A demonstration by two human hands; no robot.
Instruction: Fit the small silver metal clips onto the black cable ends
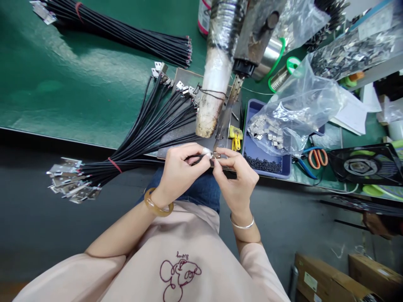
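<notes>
My left hand (187,165) pinches the end of a black cable (195,156), a white wrap on one fingertip. Facing it, my right hand (237,174) is closed on a small metal connector (215,155) at that cable end. Whether the two parts are joined, I cannot tell. Just above my fingertips is the tip of a metal-tubed tool (228,111), probably a soldering iron. Left of my hands lies a bundle of black cables (138,130), tied with a red band, with metal plugs on their ends.
Beside the tool hangs a stained white duct (211,96). On the right, a blue tray (285,170) holds small black parts and a plastic bag (302,109) of metal connectors. Pliers (316,158), solder spools (281,77) and a fan (362,165) stand nearby. Another cable bundle (122,31) lies at the back left.
</notes>
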